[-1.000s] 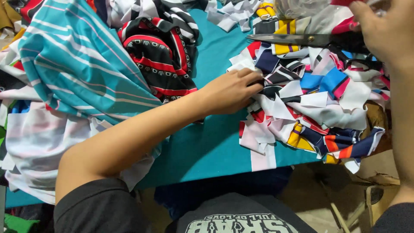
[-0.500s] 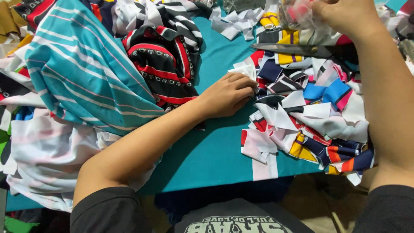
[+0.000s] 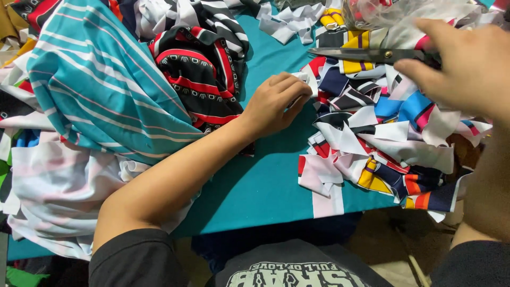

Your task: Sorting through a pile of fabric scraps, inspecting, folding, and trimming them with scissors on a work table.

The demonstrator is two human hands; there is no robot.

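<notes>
My left hand (image 3: pixel 276 101) lies on the teal table (image 3: pixel 265 186), its fingers curled around the corner of a white fabric scrap (image 3: pixel 304 77) at the edge of a pile of cut fabric scraps (image 3: pixel 372 138). My right hand (image 3: pixel 462 69) hovers blurred at the upper right, thumb and fingers apart, over the handle end of black scissors (image 3: pixel 366 54). The scissors lie on the scraps with their blades pointing left, and their handles are hidden behind the hand. A clear plastic bag (image 3: pixel 398 13) sits just above, near my index finger.
A teal striped garment (image 3: pixel 101 90) and a black, red and white garment (image 3: pixel 202 69) are heaped at the left. Pale striped cloth (image 3: pixel 58 186) hangs over the near left edge. More white scraps (image 3: pixel 292 21) lie at the back. The table's front edge runs below the scraps.
My right hand, which was up at the plastic bag, has come down over the scissors' handles. My left hand has stayed at the pile's edge and curled its fingers in.
</notes>
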